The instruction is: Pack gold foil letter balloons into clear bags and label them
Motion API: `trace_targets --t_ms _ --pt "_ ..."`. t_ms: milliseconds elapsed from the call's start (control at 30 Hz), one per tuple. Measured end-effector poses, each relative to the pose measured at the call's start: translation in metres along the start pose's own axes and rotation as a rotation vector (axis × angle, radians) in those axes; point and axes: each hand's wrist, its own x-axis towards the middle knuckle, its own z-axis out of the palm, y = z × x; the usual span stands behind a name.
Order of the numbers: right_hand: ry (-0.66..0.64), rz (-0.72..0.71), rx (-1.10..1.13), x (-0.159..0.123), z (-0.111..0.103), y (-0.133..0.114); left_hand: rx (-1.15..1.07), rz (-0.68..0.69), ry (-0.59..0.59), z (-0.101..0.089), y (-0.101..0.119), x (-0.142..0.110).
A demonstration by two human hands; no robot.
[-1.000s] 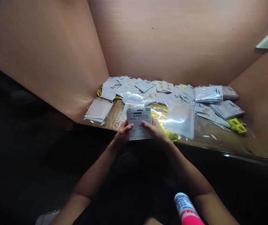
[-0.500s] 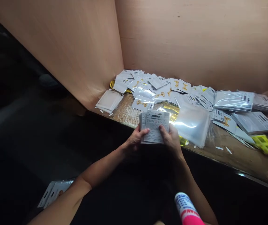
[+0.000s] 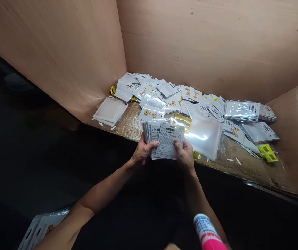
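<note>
Viewing remotely: my left grip (image 3: 141,151) and right grip (image 3: 186,155) both clamp a fanned stack of printed cards (image 3: 166,145); clear sleeves (image 3: 204,136) lie near on the surface (image 3: 129,121).

Wood-toned panels (image 3: 206,45) around worn tabletop (image 3: 128,121); darkness below.

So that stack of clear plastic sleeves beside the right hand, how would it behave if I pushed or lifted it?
The clear plastic sleeves look thin and film-like, so they'd probably sag when lifted. Their bright glare suggests a smooth, slippery surface, so pushing may fan the stack.
</note>
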Motion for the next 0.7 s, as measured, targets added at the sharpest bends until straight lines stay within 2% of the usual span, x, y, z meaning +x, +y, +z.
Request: trace_targets --t_ms 200,400,600,700 --pt "-0.023 0.030 0.038 -0.001 0.005 -0.002 0.042 0.052 -0.018 -0.004 -0.003 0.008" --pt "-0.071 0.060 0.137 0.006 0.012 -0.003 -0.032 0.057 -0.156 -0.007 -0.003 0.009" --pt "-0.065 0.222 0.267 0.015 0.006 0.011 0.270 0.117 -0.048 -0.012 0.019 0.011" --pt "-0.061 0.267 0.324 0.019 0.004 0.021 0.262 0.062 -0.037 -0.019 0.019 0.012"
